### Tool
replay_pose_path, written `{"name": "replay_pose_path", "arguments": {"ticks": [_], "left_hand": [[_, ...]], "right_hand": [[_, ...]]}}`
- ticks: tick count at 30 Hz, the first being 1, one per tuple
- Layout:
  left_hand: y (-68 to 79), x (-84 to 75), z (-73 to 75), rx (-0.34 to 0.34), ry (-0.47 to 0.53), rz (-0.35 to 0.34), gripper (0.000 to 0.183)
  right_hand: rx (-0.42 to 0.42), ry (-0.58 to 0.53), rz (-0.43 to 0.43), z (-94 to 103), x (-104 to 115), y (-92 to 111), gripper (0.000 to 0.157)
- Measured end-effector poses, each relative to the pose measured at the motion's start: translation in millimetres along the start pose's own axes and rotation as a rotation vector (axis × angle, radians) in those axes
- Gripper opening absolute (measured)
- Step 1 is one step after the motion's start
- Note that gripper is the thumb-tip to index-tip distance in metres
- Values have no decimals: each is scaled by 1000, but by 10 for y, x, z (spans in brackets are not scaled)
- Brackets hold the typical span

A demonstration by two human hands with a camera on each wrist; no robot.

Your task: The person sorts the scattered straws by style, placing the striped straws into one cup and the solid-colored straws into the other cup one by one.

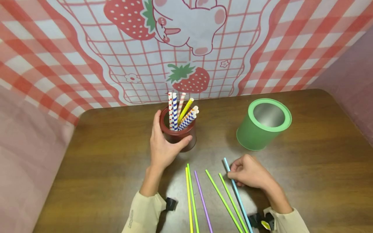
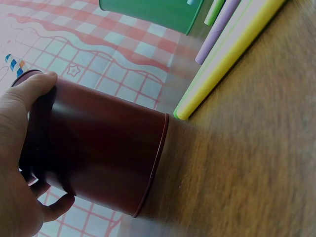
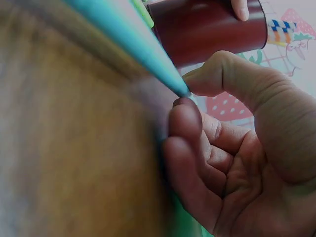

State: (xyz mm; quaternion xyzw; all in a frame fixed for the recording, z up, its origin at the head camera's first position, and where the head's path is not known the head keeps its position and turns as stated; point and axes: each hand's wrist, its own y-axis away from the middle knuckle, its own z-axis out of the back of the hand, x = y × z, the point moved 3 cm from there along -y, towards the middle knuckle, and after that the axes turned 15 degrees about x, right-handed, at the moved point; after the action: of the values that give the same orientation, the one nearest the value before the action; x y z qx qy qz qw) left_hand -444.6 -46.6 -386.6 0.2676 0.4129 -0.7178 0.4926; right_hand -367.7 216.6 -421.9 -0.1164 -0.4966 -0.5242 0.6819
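Observation:
My left hand (image 1: 164,150) grips a dark red can (image 1: 189,137), thumb and fingers spread round its side near the rim. Several paper straws (image 1: 175,113) stand in that can: striped, dotted and one plain yellow. With thumb and fingertips my right hand (image 1: 249,171) pinches a light blue straw (image 1: 237,194) near its far end. In the right wrist view the blue straw (image 3: 143,47) runs between thumb and forefinger, the other fingers curled. Just left of it lie two green straws (image 1: 222,197). A purple straw (image 1: 202,197) and a yellow straw (image 1: 188,200) beside another green one lie further left.
A green can (image 1: 253,132) with an open top stands at the back right, beyond my right hand. The wooden table (image 1: 102,161) ends at a wall hung with a strawberry-print checked cloth (image 1: 204,77).

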Motion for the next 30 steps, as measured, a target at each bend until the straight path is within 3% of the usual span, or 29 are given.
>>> {"name": "replay_pose_path", "arguments": {"ticks": [6, 10, 19, 30], "left_hand": [[-15, -32, 30, 16, -13, 15, 115], [-7, -31, 47, 8, -22, 30, 115], [21, -14, -25, 27, -26, 36, 116], [24, -71, 38, -7, -44, -4, 120]], "right_hand": [[4, -56, 68, 20, 136, 69, 9], [-36, -92, 104, 68, 210, 122, 9], [-148, -60, 70, 180, 240, 284, 9], [-114, -56, 101, 162, 242, 236, 10]]}}
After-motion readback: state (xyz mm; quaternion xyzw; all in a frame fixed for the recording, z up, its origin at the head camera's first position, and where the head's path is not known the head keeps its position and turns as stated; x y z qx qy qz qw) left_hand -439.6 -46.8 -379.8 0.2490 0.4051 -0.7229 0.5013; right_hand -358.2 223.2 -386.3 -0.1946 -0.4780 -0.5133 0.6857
